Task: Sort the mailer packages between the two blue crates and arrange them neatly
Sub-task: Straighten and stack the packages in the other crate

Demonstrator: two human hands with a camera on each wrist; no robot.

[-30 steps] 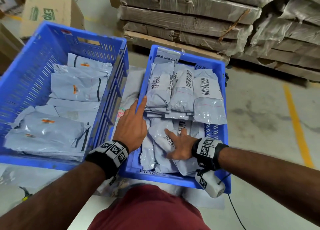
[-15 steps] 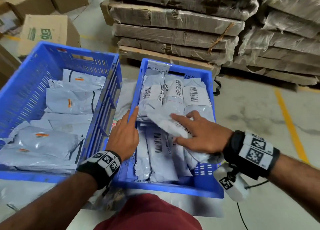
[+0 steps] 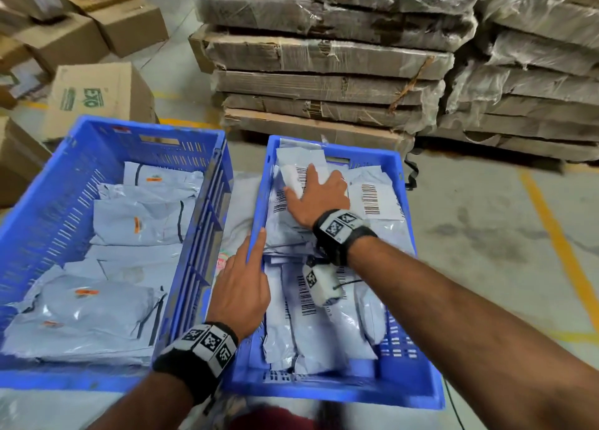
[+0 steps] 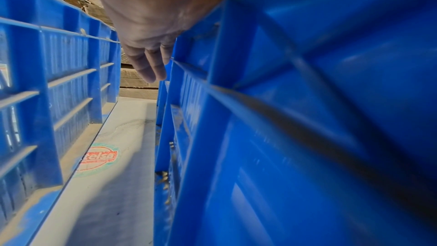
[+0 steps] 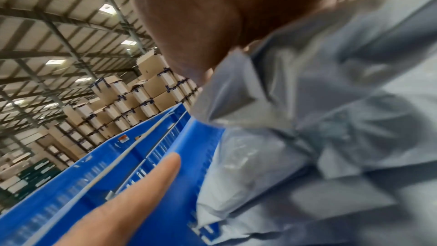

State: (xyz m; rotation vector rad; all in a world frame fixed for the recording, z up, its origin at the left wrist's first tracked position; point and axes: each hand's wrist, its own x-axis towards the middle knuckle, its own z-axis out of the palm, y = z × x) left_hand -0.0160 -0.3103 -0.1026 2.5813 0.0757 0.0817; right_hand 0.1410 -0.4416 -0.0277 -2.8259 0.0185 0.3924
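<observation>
Head view: we are pressing the mailer packages (image 3: 293,190) flat at the far end of the right crate (image 3: 408,222) with our right hand (image 3: 319,193), fingers spread and clamped on nothing, probably to level the row. We are bracing our left hand (image 3: 241,288), fingers extended, on that crate's left rim, likely to steady it. Nearby, the left crate (image 3: 39,202) is holding more mailers; wrapped cardboard stacks (image 3: 324,57) are standing beyond.

— What is the right hand (image 3: 319,196) doing now?
— It is reaching farther back in the right crate (image 3: 409,248) than before. It is pressing flat on the far mailers (image 3: 293,177), not the near ones.
— And the camera?
— It is tipping up, so more boxes (image 3: 100,97) are showing.
</observation>
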